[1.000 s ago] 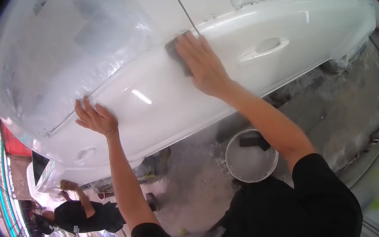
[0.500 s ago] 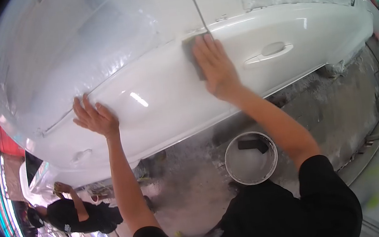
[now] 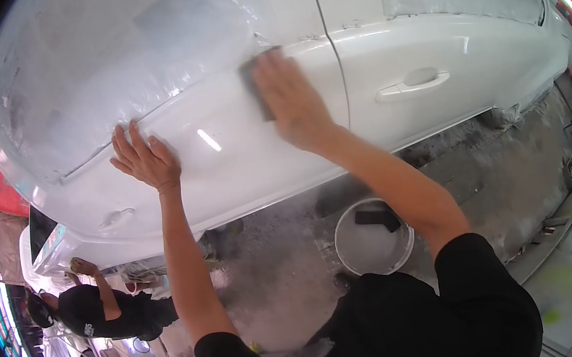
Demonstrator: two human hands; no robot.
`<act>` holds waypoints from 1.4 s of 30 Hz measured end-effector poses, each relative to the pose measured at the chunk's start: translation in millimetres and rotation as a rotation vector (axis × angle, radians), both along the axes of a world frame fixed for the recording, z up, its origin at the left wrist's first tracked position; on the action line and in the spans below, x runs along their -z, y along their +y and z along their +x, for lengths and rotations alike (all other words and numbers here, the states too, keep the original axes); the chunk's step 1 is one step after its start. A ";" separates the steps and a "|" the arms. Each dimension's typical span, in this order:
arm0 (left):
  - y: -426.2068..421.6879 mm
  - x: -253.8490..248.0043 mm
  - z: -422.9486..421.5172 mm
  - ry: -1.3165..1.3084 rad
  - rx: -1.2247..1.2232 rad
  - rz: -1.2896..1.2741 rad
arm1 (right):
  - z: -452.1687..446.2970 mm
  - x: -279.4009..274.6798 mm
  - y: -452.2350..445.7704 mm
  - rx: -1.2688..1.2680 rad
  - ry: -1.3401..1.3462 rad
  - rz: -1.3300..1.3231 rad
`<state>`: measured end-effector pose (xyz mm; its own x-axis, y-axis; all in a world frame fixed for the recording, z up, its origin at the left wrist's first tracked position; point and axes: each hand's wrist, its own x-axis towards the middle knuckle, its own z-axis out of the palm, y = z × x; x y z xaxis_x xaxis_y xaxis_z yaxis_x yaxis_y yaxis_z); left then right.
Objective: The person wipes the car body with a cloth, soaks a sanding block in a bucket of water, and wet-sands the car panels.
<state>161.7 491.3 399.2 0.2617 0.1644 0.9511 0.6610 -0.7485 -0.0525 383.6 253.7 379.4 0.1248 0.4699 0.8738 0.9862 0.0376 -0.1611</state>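
A white car door fills the middle of the view, with cloudy plastic film over the windows. My left hand rests on it with fingers spread, just below the film's edge, holding nothing. Under my right hand a grey sanding pad is pressed against the panel, left of the gap between the doors. The fingers lie over the pad and are a little blurred; most of it is hidden beneath them. To the right of that gap sits a door handle.
Below my right arm stands a round white bucket with a dark block inside. At the lower left a person in black is beside the car. Wet-looking grey floor runs along the sill.
My right hand and the pad have slid left along the door, away from the door gap. My left hand stays nearly in place. The view has shifted slightly.
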 end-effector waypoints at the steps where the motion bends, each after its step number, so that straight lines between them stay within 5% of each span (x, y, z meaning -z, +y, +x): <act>1: -0.5 0.5 -1.4 0.006 -0.009 -0.007 | 5.6 -6.0 -9.0 0.001 -0.048 -0.088; 5: 6.0 0.8 -0.8 0.014 -0.015 -0.016 | 45.7 20.3 -73.7 0.198 -0.078 -0.206; 9: -2.6 -3.5 1.0 0.018 0.000 0.015 | 33.4 9.6 -49.0 0.129 0.036 -0.035; 21: 1.3 -4.4 1.5 0.024 -0.008 -0.012 | 57.0 10.8 -80.6 0.130 -0.068 -0.160; 25: 2.5 1.2 -0.4 0.015 -0.008 -0.006 | 22.3 17.0 -15.5 -0.013 0.027 0.044; 30: 3.1 -3.0 1.7 0.019 0.007 -0.012 | 35.0 3.8 -33.6 0.051 -0.272 -0.207; 35: 3.4 0.4 0.5 0.007 -0.001 0.010 | 15.8 22.6 -12.2 0.015 -0.024 0.006; 42: 5.7 -0.5 1.0 0.011 0.022 0.003 | 27.2 3.7 -48.1 0.090 -0.137 -0.187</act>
